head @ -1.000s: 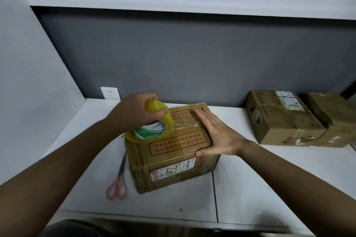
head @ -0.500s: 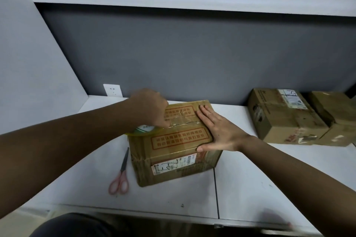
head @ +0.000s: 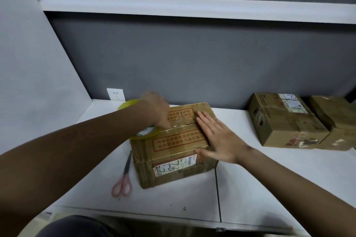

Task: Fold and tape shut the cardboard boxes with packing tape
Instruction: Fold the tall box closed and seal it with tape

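Box under both hands, tape roll at its left edge.

The cardboard box sat on the white table. The left hand gripped the yellow tape roll at the box's far-left edge, fingers curled down onto the seam. The right hand lay flat, fingers straight, pressing the right top flap.

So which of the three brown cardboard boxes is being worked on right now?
The nearest brown cardboard box, beside the pink-handled scissors. The right hand lies flat on it; the left hand holds the yellow tape roll at its seam. The other two boxes sit untouched at far right.
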Demonstrator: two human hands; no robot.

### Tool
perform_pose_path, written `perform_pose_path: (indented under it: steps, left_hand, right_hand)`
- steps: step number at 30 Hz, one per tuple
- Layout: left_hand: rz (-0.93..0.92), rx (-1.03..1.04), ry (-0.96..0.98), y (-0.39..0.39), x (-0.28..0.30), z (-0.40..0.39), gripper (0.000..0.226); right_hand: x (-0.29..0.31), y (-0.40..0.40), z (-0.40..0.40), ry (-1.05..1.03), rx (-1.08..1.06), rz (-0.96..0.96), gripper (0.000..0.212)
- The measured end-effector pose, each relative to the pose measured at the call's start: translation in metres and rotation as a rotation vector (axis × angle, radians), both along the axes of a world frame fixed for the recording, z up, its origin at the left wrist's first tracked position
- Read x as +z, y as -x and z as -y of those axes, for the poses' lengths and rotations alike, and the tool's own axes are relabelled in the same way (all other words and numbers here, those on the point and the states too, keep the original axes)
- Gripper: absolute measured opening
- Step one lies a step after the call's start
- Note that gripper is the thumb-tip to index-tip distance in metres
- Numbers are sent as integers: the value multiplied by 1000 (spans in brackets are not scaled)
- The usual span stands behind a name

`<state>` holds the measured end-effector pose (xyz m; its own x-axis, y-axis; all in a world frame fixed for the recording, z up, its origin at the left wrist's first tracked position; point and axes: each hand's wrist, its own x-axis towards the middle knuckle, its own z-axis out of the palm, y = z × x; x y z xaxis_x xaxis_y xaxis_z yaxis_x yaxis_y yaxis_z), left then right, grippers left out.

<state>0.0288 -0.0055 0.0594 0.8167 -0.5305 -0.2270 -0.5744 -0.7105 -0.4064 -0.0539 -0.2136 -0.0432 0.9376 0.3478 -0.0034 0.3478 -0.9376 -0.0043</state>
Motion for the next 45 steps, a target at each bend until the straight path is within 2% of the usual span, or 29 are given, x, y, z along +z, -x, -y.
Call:
perform_pose_path:
  steps: [3, 6, 11, 16, 19, 22, 25, 27, 32, 37, 45]
  left_hand:
    - [-4, 4, -16, 0, 0, 1, 51]
    - [17, 2, 3, 0, 2, 2, 52]
    - [11, -22, 185, 3, 7, -11, 57]
    - [5, -43, 272, 5, 9, -38, 54]
    - [-3, -73, 343, 8, 9, -44, 52]
    - [71, -144, 365, 10, 5, -47, 52]
    - [78, -149, 393, 7, 2, -51, 49]
    - [31, -124, 415, 3, 2, -53, 46]
    - [22, -167, 349, -3, 1, -50, 43]
    - [43, -200, 293, -5, 0, -47, 45]
    - [97, -218, 294, -5, -6, -43, 47]
  right_hand:
    - [-6, 8, -22, -85, -100, -52, 117]
    - [-11, 5, -31, -86, -184, -40, 124]
    - [-7, 3, -33, -84, -201, -78, 131]
    - [-10, 8, -46, -126, -241, 12, 128]
    - [-1, -1, -60, -111, -86, 22, 127]
    - [11, -26, -67, -90, 72, -67, 131]
    - [10, -39, -64, -87, 50, -134, 133]
    - [4, -39, -62, -91, 40, -108, 132]
    - [3, -38, -61, -107, 24, -93, 135]
    - [3, -38, -63, -164, 12, -106, 129]
    - [-9, -26, -65, -100, 5, -7, 121]
